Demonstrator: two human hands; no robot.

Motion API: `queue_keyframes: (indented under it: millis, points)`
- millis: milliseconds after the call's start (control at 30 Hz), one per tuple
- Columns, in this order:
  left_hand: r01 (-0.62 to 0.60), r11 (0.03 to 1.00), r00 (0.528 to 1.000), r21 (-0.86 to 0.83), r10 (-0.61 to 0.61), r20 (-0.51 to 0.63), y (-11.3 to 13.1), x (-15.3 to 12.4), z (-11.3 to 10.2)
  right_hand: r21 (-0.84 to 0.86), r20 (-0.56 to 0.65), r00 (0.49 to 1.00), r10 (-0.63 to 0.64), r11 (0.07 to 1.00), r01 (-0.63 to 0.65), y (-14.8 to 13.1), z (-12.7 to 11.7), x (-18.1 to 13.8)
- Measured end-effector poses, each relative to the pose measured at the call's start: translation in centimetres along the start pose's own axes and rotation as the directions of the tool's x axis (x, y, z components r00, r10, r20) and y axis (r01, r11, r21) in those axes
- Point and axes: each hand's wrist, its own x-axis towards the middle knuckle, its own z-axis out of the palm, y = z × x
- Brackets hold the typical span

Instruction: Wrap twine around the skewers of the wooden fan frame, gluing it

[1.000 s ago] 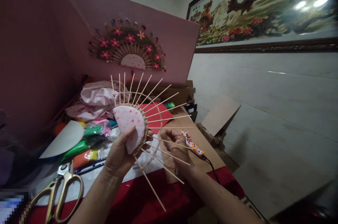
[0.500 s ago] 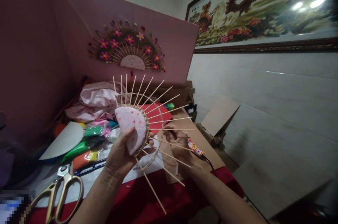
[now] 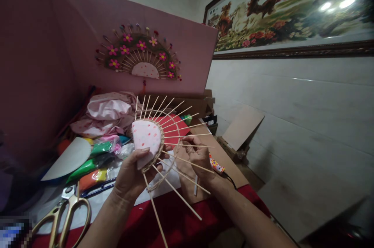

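My left hand (image 3: 136,170) grips the lower edge of a half-round fan frame (image 3: 149,135), thumb on its pink spotted cloth face and fingers behind. Thin wooden sticks (image 3: 187,162) radiate from the cloth's curved edge, which is bound with woven twine. A loop of twine (image 3: 178,125) runs across the sticks farther out. At the right side of that loop, my right hand (image 3: 198,156) is closed in a pinch on the twine beside a stick; its fingertips partly hide the spot.
Gold-handled scissors (image 3: 68,205) lie at the left front, near bagged coloured clay (image 3: 101,147) and a white half-disc (image 3: 70,158). Crumpled pink cloth (image 3: 109,109) sits behind. A patterned handle with a cord (image 3: 216,164) rests at right. A finished flowered fan (image 3: 143,55) hangs on the pink board.
The fan frame has turned slightly clockwise and tilted, its lowest stick swinging down and left. My right hand has moved up a little, fingertips now at the twine loop.
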Motion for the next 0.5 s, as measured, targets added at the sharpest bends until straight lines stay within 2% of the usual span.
queue_keyframes:
  millis: [233, 400, 500]
  points:
    - [0.008, 1.0, 0.999, -0.031, -0.007, 0.039, -0.04, -0.26, 0.65, -0.008, -0.095, 0.995, -0.012, 1.0, 0.011, 0.29, 0.3, 0.55]
    - [0.03, 1.0, 0.998, -0.006, -0.03, 0.048, 0.07, -0.41, 0.85, -0.003, -0.086, 0.996, -0.001, 1.0, 0.001, 0.52, 0.15, 0.65]
    - [0.038, 0.999, 0.994, -0.015, -0.036, 0.101, 0.01, -0.33, 0.56, -0.007, -0.08, 0.997, -0.015, 1.0, 0.014, 0.34, 0.15, 0.73]
